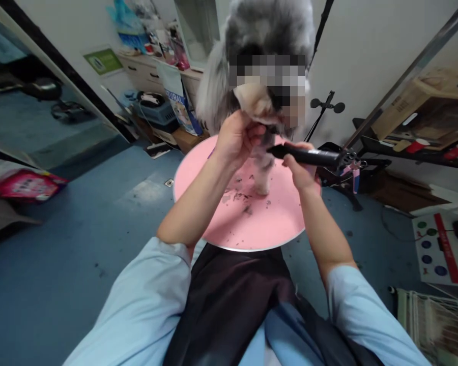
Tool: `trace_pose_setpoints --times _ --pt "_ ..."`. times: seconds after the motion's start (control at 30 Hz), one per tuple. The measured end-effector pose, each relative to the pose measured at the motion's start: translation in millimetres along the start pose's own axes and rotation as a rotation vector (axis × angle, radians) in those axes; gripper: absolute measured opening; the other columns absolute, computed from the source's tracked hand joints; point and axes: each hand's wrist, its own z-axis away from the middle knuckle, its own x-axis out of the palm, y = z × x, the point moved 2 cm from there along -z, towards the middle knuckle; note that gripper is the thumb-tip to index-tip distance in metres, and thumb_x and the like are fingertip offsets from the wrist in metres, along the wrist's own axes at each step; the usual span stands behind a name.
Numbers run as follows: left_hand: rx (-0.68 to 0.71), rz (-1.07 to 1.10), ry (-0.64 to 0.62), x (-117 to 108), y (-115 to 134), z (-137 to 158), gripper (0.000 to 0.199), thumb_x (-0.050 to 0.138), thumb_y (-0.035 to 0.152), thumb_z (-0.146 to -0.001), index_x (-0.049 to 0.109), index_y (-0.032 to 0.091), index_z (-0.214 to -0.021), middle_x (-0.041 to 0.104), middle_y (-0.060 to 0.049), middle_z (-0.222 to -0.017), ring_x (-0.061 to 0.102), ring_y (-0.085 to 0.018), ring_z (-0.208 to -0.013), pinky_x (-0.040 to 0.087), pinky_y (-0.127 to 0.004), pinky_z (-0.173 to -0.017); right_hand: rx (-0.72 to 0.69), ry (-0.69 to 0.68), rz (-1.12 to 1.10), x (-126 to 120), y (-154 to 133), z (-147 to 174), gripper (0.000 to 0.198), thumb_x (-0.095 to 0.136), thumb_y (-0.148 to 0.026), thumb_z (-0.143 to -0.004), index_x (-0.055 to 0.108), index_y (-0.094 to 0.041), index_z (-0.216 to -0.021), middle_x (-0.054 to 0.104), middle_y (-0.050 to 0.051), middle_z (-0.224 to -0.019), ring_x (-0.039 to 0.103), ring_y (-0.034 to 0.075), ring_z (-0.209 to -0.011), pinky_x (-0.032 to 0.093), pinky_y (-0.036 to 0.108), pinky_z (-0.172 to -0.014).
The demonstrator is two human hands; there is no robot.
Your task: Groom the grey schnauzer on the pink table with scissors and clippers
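Observation:
A grey and white fluffy dog (269,25) is on a round pink grooming table (252,231), its face blurred out. One front leg stands on the tabletop. Just below the dog's head, my left hand (238,137) is closed with bent fingers on a pale furry part of the dog; I cannot tell whether that is a raised paw or the muzzle. In my right hand (301,168) is a black hair clipper (313,155), its head pointing left at the fur by my left fingers. Dark hair clippings (238,195) lie scattered around the standing leg.
Grooming tools (353,170) with ring handles hang at the table's right side. Behind at left are a drawer cabinet (141,68), a pet food bag (181,101) and a blue carrier (152,109). A white printed box (438,249) and a wire cage (435,320) stand right.

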Motion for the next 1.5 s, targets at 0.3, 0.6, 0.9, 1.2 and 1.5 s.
trace_pose_setpoints --times 0.3,0.6,0.9,1.2,1.5 --pt "0.111 -0.255 -0.11 2.0 22.6 0.2 0.041 0.058 0.013 -0.104 0.051 0.021 -0.065 0.041 0.006 -0.049 0.029 -0.009 -0.046 0.013 -0.03 -0.049 -0.434 -0.233 0.461 17.6 -35.3 -29.3 0.038 0.083 -0.053 -0.085 0.064 -0.026 -0.103 0.068 0.003 -0.098 0.072 0.026 -0.098 0.063 0.054 -0.099" --pt "0.093 -0.287 -0.162 4.4 23.1 -4.0 0.041 0.058 0.014 -0.104 0.052 0.02 -0.065 0.047 0.005 -0.053 0.025 -0.005 -0.045 0.014 -0.027 -0.046 -0.448 -0.175 0.522 22.1 -42.6 -24.7 0.035 0.082 -0.045 -0.085 0.061 -0.027 -0.106 0.07 0.002 -0.101 0.073 0.025 -0.099 0.062 0.052 -0.099" --pt "0.104 -0.204 -0.195 7.7 27.6 4.3 0.05 0.05 0.012 -0.108 0.053 0.017 -0.058 0.045 0.004 -0.05 0.036 -0.005 -0.038 0.013 -0.024 -0.04 -0.464 -0.134 0.515 8.8 -29.7 -0.2 0.032 0.079 -0.04 -0.083 0.061 -0.026 -0.107 0.073 0.003 -0.103 0.075 0.025 -0.098 0.062 0.052 -0.097" --pt "0.116 -0.247 -0.245 6.8 27.3 7.2 0.047 0.052 0.009 -0.108 0.048 0.016 -0.061 0.039 0.007 -0.047 0.036 -0.001 -0.038 0.016 -0.018 -0.044 -0.476 -0.102 0.599 7.7 -21.6 22.2 0.031 0.078 -0.039 -0.081 0.061 -0.027 -0.103 0.078 0.003 -0.104 0.077 0.024 -0.095 0.065 0.047 -0.091" --pt "0.093 -0.298 -0.232 6.0 22.0 9.6 0.047 0.059 0.013 -0.106 0.05 0.017 -0.06 0.035 0.008 -0.042 0.034 -0.004 -0.035 0.015 -0.019 -0.041 -0.404 -0.085 0.532 11.3 -4.4 47.4 0.046 0.087 -0.049 -0.078 0.057 -0.032 -0.109 0.078 0.006 -0.115 0.078 0.029 -0.104 0.066 0.052 -0.093"
